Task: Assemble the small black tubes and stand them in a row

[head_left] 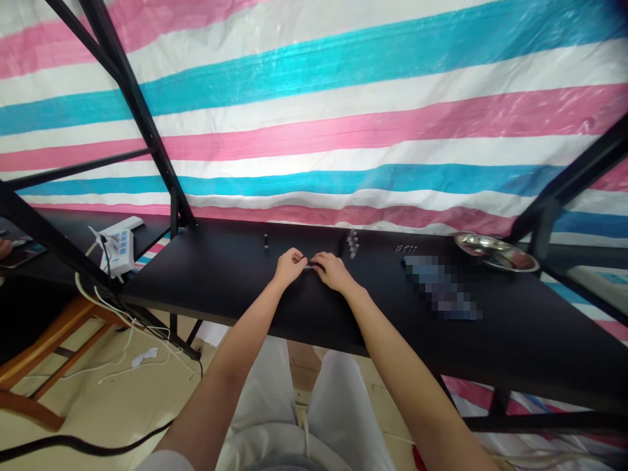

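One co-worker's hand (4, 247) shows at the far left, by the edge of a second dark table, with one wooden chair (59, 356) below it. Next comes a white power strip (120, 254) with blue markings, and a single white scrap (144, 356) lies among the cables on the floor.

On the black worktop (196, 281) there's one small dark-and-pale piece (266, 241) by itself near the back (standing or lying, I can't tell from here). To its right and nearer the front are the person's two hands, almost meeting. The left hand (291, 267) has its fingers pinched on one end of a slim little part (309, 266); the right hand (331, 270) has its fingers clamped on the other end. So that one part sits between the two hands, low over the worktop.

Just beyond the right hand stands one cluster of small clear pieces (352, 244), several but too bunched to count. Then come one short group of tiny silvery bits (406, 248) (too small to number), one blue item (439, 288) blurred into squares, and one shiny metal tray (527, 263) near the back.
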The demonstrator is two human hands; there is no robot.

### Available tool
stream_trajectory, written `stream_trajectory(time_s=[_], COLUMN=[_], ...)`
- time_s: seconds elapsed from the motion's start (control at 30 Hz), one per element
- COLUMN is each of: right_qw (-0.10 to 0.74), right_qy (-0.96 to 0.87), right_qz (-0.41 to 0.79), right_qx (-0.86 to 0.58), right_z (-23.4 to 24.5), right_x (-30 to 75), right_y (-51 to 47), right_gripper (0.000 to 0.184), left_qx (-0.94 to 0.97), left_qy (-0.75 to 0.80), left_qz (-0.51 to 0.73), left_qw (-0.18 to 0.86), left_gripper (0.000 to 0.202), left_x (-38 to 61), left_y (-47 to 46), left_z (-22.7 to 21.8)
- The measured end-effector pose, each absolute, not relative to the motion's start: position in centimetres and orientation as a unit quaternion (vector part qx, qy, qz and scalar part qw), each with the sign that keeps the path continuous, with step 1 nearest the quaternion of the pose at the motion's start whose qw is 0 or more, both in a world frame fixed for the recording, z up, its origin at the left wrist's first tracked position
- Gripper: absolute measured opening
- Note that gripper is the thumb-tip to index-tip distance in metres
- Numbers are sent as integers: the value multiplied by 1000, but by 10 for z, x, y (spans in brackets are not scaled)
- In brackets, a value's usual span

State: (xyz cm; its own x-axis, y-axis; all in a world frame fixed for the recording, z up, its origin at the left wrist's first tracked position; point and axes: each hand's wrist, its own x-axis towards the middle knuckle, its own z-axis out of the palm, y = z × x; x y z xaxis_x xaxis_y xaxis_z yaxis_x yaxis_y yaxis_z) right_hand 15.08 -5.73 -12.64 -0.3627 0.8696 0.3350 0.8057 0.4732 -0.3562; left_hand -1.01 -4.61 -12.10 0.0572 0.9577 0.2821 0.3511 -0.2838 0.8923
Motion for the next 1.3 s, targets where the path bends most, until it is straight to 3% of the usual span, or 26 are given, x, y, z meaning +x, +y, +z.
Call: stream_trajectory(time_s=[0.47, 0.77, 1.3], right_qw=[309, 451, 473], right_qy=[-810, -730, -754], right_qz=[100, 111, 44], right_qx=[-488, -501, -454], right_z=[-128, -132, -131], right_x=[150, 157, 162], right_y=[-58, -52, -52], right_gripper=[14, 17, 20], left_qx=[501, 442, 443], left_qy=[553, 511, 462], left_qz=[568, 602, 573], left_qw=[348, 424, 512], left_gripper=[7, 7, 13], left_x=[-15, -13, -15], left_y=[-34, -41, -48], left_z=[-124, -111, -102])
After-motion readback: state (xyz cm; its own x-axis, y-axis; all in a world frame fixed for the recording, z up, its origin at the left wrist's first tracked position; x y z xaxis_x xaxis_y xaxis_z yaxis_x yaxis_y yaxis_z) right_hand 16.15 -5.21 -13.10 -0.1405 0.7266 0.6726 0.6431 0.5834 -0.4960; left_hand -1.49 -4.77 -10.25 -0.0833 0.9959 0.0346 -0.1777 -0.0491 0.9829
